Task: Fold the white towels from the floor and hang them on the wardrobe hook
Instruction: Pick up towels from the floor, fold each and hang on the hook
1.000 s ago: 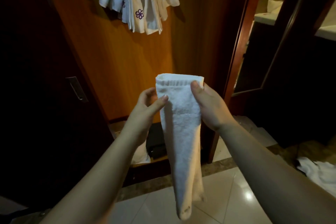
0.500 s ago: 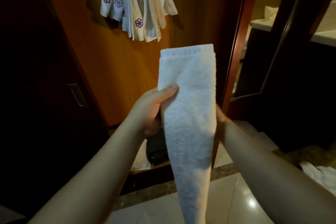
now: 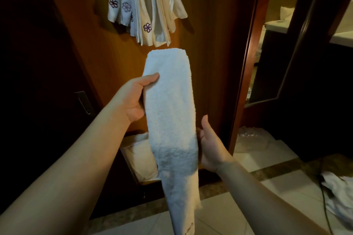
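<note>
Having slid down from the top edge, right hand (image 3: 209, 144) and left hand (image 3: 134, 99) grip the lengthwise-folded towel (image 3: 170, 112), ready for halving.

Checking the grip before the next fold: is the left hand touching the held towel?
Touching. The head view shows the left hand with its thumb lying across the front of the white towel.

White towel (image 3: 170, 112), folded into a long narrow strip, hangs upright below the hung towels (image 3: 147, 5); another lies crumpled on the floor (image 3: 340, 198).
</note>
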Tool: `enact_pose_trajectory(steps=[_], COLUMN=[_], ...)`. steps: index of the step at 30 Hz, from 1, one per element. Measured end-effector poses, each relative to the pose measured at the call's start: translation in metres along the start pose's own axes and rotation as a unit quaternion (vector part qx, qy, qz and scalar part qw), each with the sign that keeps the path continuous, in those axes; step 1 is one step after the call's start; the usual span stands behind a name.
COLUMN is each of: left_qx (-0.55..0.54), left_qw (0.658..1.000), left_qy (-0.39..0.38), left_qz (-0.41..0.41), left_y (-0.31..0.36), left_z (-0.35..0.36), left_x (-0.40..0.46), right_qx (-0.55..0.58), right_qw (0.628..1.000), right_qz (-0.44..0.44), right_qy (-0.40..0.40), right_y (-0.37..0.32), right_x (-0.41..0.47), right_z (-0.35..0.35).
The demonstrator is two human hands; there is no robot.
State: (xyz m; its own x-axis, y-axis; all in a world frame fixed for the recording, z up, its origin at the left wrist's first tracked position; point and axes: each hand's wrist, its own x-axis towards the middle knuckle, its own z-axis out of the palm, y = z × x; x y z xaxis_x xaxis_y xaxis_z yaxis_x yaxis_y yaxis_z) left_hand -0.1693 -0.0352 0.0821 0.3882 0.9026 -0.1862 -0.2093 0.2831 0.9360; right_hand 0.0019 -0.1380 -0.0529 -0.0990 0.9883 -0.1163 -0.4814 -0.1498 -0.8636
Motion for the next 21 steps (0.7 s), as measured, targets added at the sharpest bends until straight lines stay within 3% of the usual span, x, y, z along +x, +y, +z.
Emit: enact_pose_trajectory(steps=[4, 11, 18, 21], left_qx=[-0.007, -0.007, 0.011, 0.009], left_qw=[0.999, 0.996, 0.995, 0.996], left_qy=[0.038, 0.087, 0.101, 0.088], left_qz=[0.003, 0.019, 0.017, 0.005], left_y=[0.005, 0.018, 0.032, 0.033], left_z=[0.001, 0.004, 0.001, 0.000], left_x=[0.004, 0.021, 0.037, 0.043], right_qx=[-0.089, -0.321, -0.123, -0.055], right_qw=[0.995, 0.939, 0.982, 0.982], right_qz=[-0.025, 0.105, 0.105, 0.141], right_qy=[-0.024, -0.071, -0.095, -0.111], right_y=[-0.003, -0.023, -0.035, -0.034], right_x=[-0.002, -0.001, -0.007, -0.011], right_z=[0.002, -0.003, -0.010, -0.018])
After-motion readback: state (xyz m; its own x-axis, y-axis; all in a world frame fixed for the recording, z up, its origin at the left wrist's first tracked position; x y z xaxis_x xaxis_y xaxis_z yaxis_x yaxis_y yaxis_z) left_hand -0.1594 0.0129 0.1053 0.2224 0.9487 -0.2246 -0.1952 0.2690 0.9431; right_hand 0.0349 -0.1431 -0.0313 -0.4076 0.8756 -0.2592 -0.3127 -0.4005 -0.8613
